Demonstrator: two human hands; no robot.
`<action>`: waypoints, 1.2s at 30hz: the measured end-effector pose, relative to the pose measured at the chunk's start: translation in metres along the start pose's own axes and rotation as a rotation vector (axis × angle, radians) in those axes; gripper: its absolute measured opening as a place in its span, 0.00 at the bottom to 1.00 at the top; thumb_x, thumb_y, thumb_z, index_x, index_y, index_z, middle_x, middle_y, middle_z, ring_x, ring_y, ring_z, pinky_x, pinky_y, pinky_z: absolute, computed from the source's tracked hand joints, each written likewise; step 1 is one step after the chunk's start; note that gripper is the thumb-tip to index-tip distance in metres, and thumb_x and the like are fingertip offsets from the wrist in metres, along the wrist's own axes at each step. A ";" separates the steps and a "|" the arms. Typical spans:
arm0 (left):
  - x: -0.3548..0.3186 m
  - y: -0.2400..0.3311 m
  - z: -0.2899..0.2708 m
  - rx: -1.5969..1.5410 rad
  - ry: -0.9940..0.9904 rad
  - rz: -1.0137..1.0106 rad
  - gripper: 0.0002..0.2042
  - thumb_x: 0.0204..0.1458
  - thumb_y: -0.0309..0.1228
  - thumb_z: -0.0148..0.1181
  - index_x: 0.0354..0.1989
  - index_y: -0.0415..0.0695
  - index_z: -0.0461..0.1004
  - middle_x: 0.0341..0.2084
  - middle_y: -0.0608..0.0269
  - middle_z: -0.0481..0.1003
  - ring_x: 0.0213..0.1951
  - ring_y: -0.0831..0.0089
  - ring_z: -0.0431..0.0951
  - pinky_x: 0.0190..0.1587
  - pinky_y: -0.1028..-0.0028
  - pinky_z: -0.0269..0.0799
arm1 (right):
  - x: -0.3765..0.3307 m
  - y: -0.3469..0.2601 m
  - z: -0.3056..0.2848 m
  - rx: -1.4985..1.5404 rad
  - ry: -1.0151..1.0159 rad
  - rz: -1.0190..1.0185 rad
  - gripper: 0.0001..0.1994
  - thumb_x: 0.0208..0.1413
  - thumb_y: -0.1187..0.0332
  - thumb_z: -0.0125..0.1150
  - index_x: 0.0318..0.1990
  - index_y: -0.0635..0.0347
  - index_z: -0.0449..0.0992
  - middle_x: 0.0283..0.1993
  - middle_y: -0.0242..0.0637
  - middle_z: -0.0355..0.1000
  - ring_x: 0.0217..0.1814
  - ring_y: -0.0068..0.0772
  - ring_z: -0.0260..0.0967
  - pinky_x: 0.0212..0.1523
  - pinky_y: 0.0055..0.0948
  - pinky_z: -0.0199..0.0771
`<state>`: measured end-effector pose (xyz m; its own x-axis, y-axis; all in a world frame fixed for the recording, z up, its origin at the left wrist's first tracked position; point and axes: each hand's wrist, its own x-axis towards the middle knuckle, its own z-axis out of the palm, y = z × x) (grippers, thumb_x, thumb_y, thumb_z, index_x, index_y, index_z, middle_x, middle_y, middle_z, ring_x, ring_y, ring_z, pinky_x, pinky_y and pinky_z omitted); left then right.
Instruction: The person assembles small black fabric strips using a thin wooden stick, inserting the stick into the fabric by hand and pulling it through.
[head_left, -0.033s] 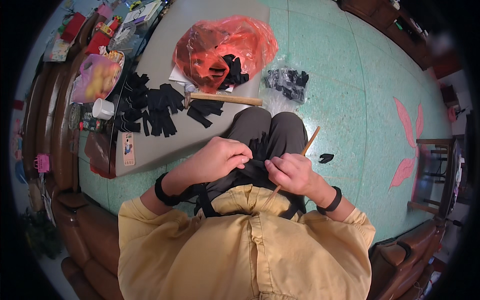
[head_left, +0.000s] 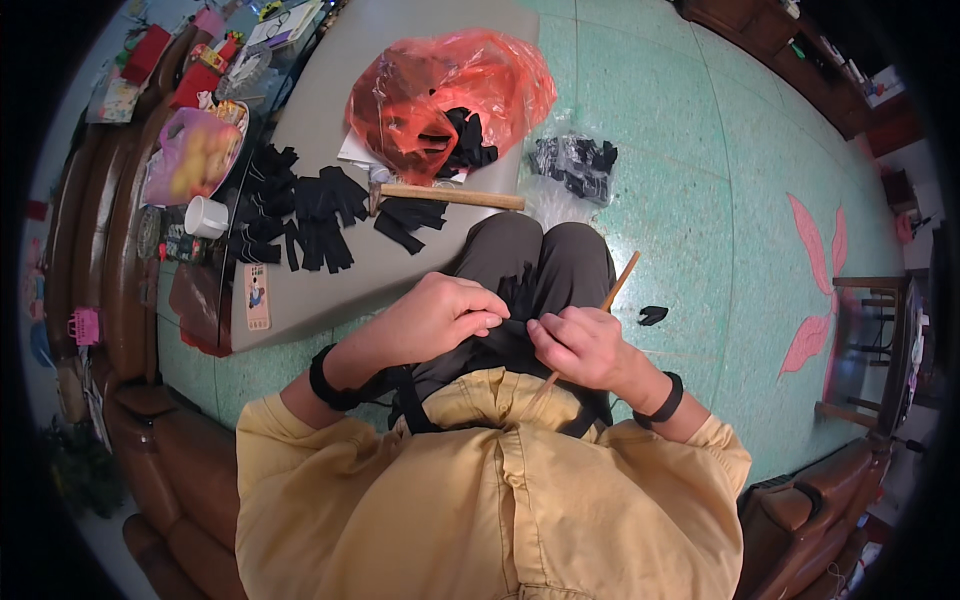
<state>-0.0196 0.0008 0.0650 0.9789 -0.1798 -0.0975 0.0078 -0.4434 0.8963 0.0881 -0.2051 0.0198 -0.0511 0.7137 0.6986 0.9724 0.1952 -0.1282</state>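
Over my lap, my left hand (head_left: 450, 318) is closed, thumb and forefinger pinched on a black fabric piece (head_left: 512, 328). Close beside it, my right hand (head_left: 585, 345) is curled shut around a slim wooden stick (head_left: 622, 280), which sticks out above and below the fist. Its thumb and forefinger meet at the other side of the dark fabric, though the grip there is partly hidden. More black fabric strips (head_left: 518, 285) lie on my thighs just beyond the fingers.
The grey bench at left bears black fabric pieces (head_left: 322, 220), a wooden-handled hammer (head_left: 450, 196), a red plastic bag (head_left: 400, 90) and a phone (head_left: 257, 297). A clear bag of black pieces (head_left: 575, 165) lies beyond my knees; a black scrap (head_left: 652, 316) is on the floor.
My right hand has shifted very slightly toward my left hand. Everything else looks the same.
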 end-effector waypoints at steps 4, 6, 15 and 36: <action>0.000 0.003 0.003 -0.037 0.021 -0.046 0.07 0.49 0.19 0.53 0.36 0.33 0.74 0.28 0.56 0.75 0.28 0.72 0.78 0.31 0.77 0.72 | 0.013 -0.003 -0.001 0.110 -0.030 0.129 0.14 0.33 0.76 0.63 0.34 0.64 0.71 0.29 0.36 0.67 0.21 0.30 0.63 0.18 0.26 0.65; 0.001 0.005 0.008 -0.037 0.059 -0.044 0.06 0.50 0.20 0.53 0.35 0.33 0.74 0.27 0.56 0.75 0.27 0.73 0.77 0.31 0.77 0.72 | 0.014 -0.007 0.004 0.097 -0.024 0.194 0.14 0.33 0.76 0.63 0.33 0.64 0.71 0.29 0.37 0.67 0.22 0.31 0.63 0.18 0.27 0.65; 0.002 0.014 0.014 0.080 0.184 -0.084 0.05 0.50 0.22 0.55 0.34 0.34 0.74 0.25 0.56 0.75 0.27 0.73 0.77 0.29 0.77 0.70 | 0.012 -0.014 0.007 -0.001 0.042 0.309 0.15 0.33 0.72 0.63 0.33 0.65 0.73 0.29 0.36 0.67 0.23 0.31 0.64 0.19 0.26 0.65; -0.003 0.005 0.017 0.104 0.146 0.191 0.04 0.46 0.18 0.55 0.31 0.33 0.72 0.28 0.53 0.74 0.28 0.61 0.75 0.31 0.71 0.71 | -0.001 -0.004 -0.011 -0.001 0.043 -0.002 0.12 0.35 0.77 0.62 0.32 0.65 0.73 0.29 0.34 0.67 0.20 0.23 0.60 0.15 0.19 0.59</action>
<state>-0.0260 -0.0157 0.0620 0.9798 -0.1435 0.1394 -0.1936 -0.5032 0.8422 0.0864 -0.2141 0.0279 -0.0429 0.6840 0.7282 0.9726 0.1953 -0.1261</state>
